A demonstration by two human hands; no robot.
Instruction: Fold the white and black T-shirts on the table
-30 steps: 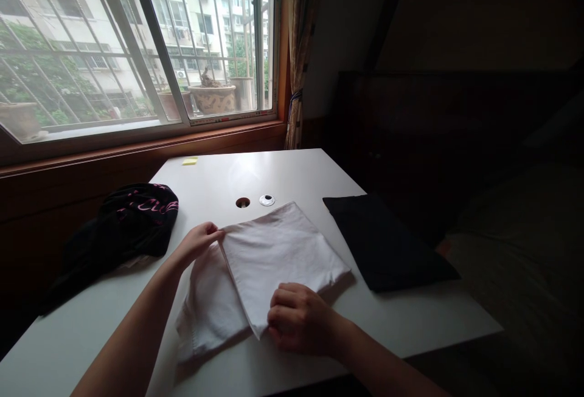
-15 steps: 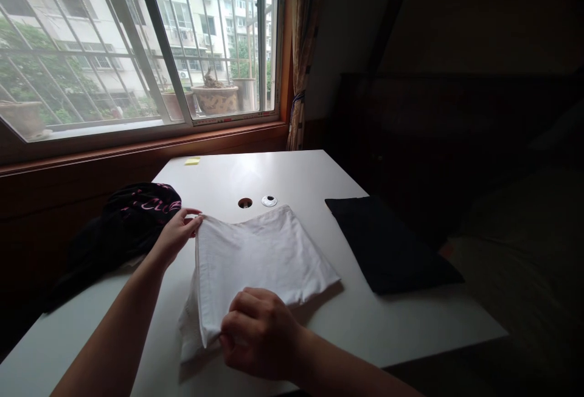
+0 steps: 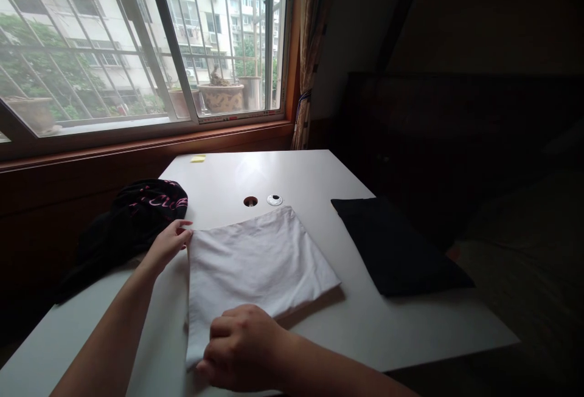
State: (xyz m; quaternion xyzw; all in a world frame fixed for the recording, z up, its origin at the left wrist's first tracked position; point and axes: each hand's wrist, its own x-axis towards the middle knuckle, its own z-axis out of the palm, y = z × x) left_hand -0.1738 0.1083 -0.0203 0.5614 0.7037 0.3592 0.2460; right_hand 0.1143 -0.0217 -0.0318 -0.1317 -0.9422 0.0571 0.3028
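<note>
Head view: you had drawn the upper layer of the white cloth [image 3: 255, 263] leftward across the desk [image 3: 365, 330], so it now covered nearly all the layer that had shown beneath. Your left hand [image 3: 170, 244] pinched its far left corner. Your right hand [image 3: 244, 348] curled over the near edge, fingertips partly hidden, its grip impossible to tell. Shadow blurred the dark cloth [image 3: 395, 248].

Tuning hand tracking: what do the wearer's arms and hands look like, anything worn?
Ungloved, five-fingered left hand and right hand; bare, tapering left forearm and right forearm. No sleeves, watch, bracelet or cables show. Fingers partly hidden, so rings can't be ruled out.
</note>
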